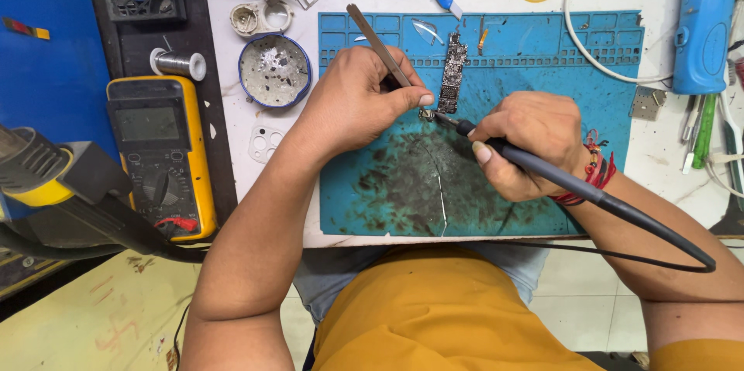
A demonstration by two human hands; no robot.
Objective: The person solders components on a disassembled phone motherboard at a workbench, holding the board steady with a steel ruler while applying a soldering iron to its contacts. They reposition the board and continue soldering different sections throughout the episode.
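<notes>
Where the narrow circuit board (452, 72) lies on the blue work mat (542, 45), its long axis runs away from the person, and its near end sits between the two hands. The left hand (353, 100) is clenched on metal tweezers (377, 44), whose tips reach that near end from the left. The right hand (527, 142) grips a dark soldering iron (542, 173) like a pen, its fine tip touching the same spot from the right; both hands are equally near. The board is dark and studded with chips; the mat is rubbery and scorched. Beyond stand a round tin (274, 70) of grey residue and a yellow multimeter (161, 155).
</notes>
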